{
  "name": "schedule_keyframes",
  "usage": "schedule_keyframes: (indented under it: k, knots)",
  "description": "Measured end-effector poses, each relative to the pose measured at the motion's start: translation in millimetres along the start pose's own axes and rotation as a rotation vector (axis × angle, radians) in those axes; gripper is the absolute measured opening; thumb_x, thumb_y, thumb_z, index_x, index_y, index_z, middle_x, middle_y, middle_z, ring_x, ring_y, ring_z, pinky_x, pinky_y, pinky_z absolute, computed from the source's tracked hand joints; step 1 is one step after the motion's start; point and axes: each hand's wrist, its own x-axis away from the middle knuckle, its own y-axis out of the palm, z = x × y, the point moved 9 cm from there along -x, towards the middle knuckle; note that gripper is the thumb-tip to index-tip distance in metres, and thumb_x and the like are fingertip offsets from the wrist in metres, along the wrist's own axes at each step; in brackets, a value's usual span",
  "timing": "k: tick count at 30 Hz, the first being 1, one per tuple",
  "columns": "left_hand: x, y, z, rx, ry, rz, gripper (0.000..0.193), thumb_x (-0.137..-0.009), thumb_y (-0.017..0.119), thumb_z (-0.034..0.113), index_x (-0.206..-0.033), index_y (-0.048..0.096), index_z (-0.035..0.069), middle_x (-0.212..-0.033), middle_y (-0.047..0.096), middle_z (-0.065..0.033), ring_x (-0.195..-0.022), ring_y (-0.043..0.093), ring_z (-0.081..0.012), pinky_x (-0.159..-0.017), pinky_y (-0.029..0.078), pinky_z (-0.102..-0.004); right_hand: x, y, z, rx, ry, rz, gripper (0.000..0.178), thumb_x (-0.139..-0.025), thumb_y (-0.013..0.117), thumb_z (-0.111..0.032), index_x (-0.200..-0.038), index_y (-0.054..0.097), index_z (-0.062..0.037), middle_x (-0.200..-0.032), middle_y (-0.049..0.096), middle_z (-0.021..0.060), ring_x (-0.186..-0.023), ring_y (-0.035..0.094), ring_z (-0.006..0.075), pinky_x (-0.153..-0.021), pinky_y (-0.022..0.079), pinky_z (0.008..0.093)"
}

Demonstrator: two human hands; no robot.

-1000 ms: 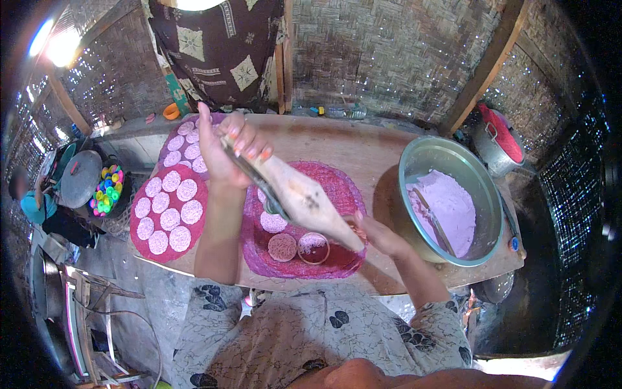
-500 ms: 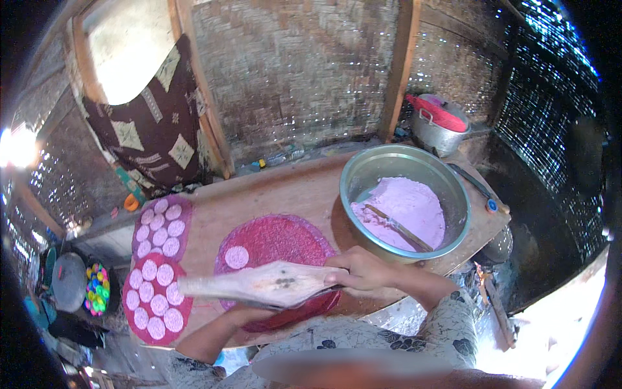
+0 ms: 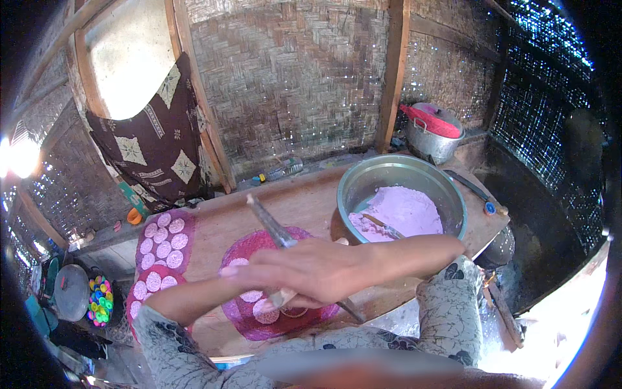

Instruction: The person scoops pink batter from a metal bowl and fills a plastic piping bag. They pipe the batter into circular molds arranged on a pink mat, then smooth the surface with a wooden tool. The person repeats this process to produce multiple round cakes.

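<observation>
My right hand reaches in from the right and crosses over my left, fingers stretched toward the left. My left forearm comes from the left; that hand is mostly hidden under the right one. Between or beneath them is a flat wooden paddle, seen nearly edge-on; its grip is covered. Just below lies a round red-pink sheet with pale pink discs on it, partly covered by my hands and arms. Motion smears the fingers.
A large metal basin holds pale pink dough or flour and a stick-like tool. More disc-covered sheets lie at the left. A knife lies at the right, near a lidded pot. Burning wood is below.
The paddle has turned from showing its broad face to nearly edge-on. My right hand has moved left over my left. More discs show on the middle sheet, where the paddle had been in front.
</observation>
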Motion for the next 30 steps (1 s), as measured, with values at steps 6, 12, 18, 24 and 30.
schedule_keyframes:
  k: [6, 12, 18, 24, 30]
  knots:
    - [-2.4, -30.9, 12.4, 0.074, 0.046, -0.022, 0.043, -0.084, 0.075, 0.032, -0.116, 0.063, 0.007, -0.114, 0.067, -0.0098, -0.104, 0.063, -0.0228, -0.092, 0.049, -0.0374, 19.4, -38.0, 30.4, -0.036, 0.276, 0.393, 0.041, -0.091, 0.062, -0.008, -0.126, 0.042, -0.0061, -0.094, 0.057, 0.011, -0.076, 0.06, 0.025, -0.062, 0.05, 0.0369]
    - [50.2, -91.1, -61.1, -0.792, -0.159, 0.365, 0.029, -0.086, 0.073, 0.033, -0.098, 0.07, 0.008, -0.098, 0.071, -0.0084, -0.096, 0.068, -0.0195, -0.078, 0.053, -0.0382, 107.3, -125.1, 82.3, -0.01, 0.601, 0.99, 0.021, -0.099, 0.056, -0.014, -0.115, 0.043, -0.0087, -0.084, 0.055, 0.0043, -0.066, 0.053, 0.0112, -0.054, 0.045, 0.0287]
    - [30.0, -87.2, -78.7, 0.961, 0.276, 0.762, 0.032, -0.096, 0.061, 0.011, -0.128, 0.058, 0.008, -0.12, 0.066, -0.0082, -0.111, 0.064, -0.0249, -0.095, 0.053, -0.0452, 226.3, -176.8, 89.0, -0.351, 0.048, 1.821, 0.013, -0.104, 0.049, -0.025, -0.099, 0.042, -0.0152, -0.062, 0.039, -0.0013, -0.041, 0.039, 0.0098, -0.036, 0.037, 0.0272]
    - [7.9, -116.5, -40.9, 0.81, 0.681, 1.326, 0.031, -0.099, 0.053, 0.018, -0.127, 0.055, 0.003, -0.121, 0.062, -0.013, -0.114, 0.059, -0.0256, -0.106, 0.043, -0.0492, 185.2, -48.9, 181.1, -1.007, 0.227, 1.739, 0.052, -0.106, 0.037, -0.046, -0.101, 0.062, -0.001, -0.103, 0.066, 0.0177, -0.095, 0.064, 0.0273, -0.095, 0.05, 0.0389]
    - [83.4, -153.9, -22.5, 0.42, 0.709, 1.343, 0.022, -0.088, 0.059, 0.008, -0.108, 0.06, 0.0, -0.101, 0.06, -0.0119, -0.101, 0.058, -0.0249, -0.098, 0.044, -0.0422, 271.4, -9.3, 177.1, 0.131, 1.322, 0.367, 0.038, -0.094, 0.062, -0.041, -0.103, 0.069, -0.005, -0.105, 0.07, 0.0166, -0.094, 0.067, 0.0309, -0.081, 0.053, 0.041]
